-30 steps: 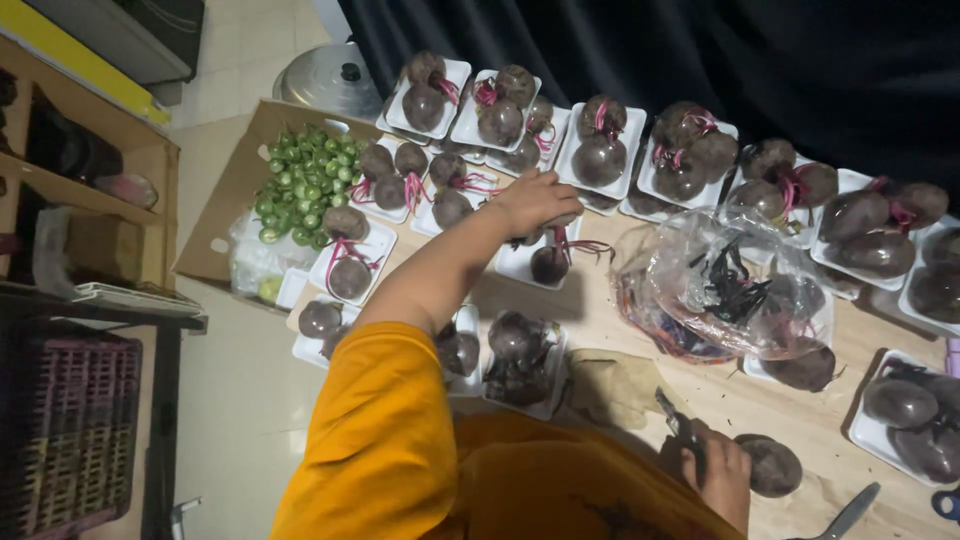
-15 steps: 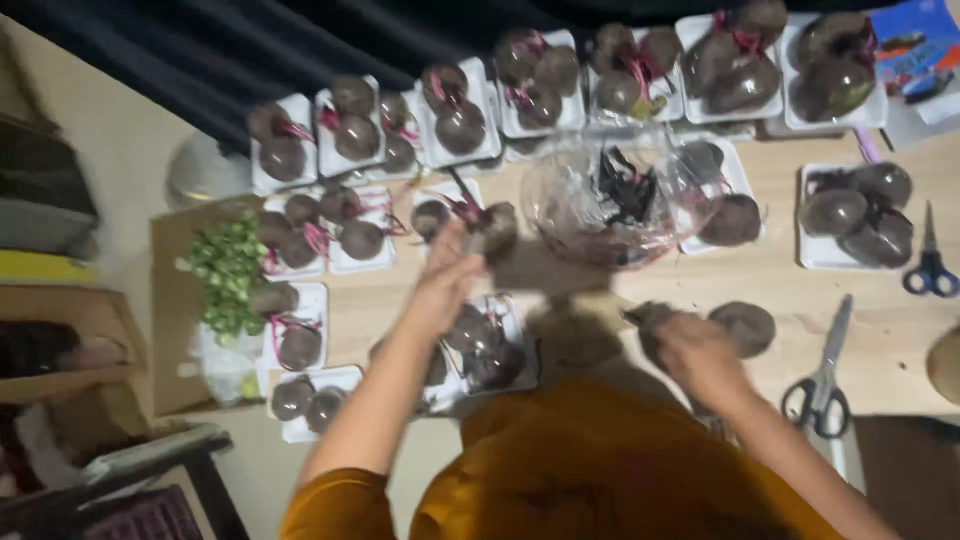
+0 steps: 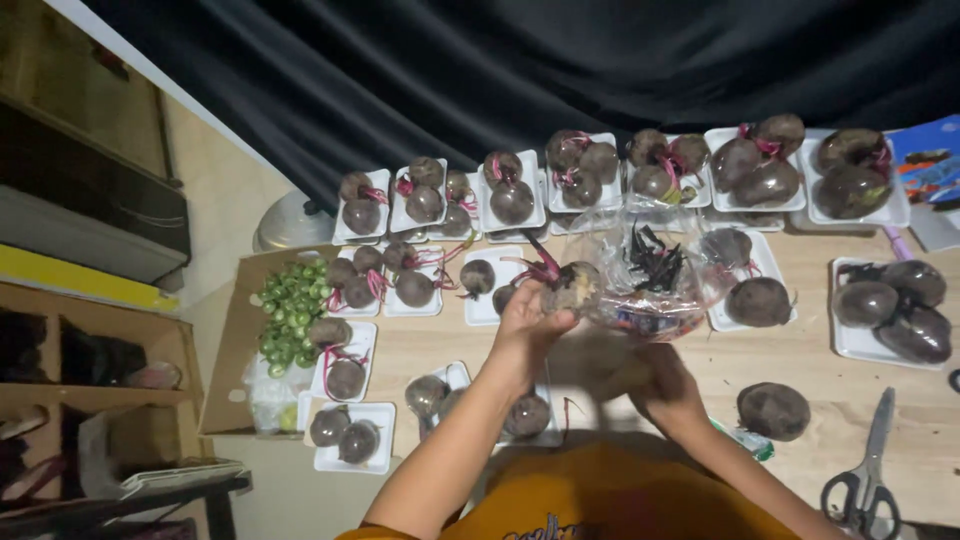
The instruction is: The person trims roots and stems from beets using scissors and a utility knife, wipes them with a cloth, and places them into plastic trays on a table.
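Your left hand (image 3: 528,318), which a second ago reached toward the far trays, has come back with a beetroot (image 3: 572,287), fingers clamped around it above the middle of the surface (image 3: 800,380), at the mouth of the clear plastic bag (image 3: 650,280). Your right hand (image 3: 668,385) is under the bag; I cannot tell its fingers' state. Seven white trays line the far edge; one loose beetroot (image 3: 773,410) and one pair of scissors (image 3: 862,480) lie near the right corner.
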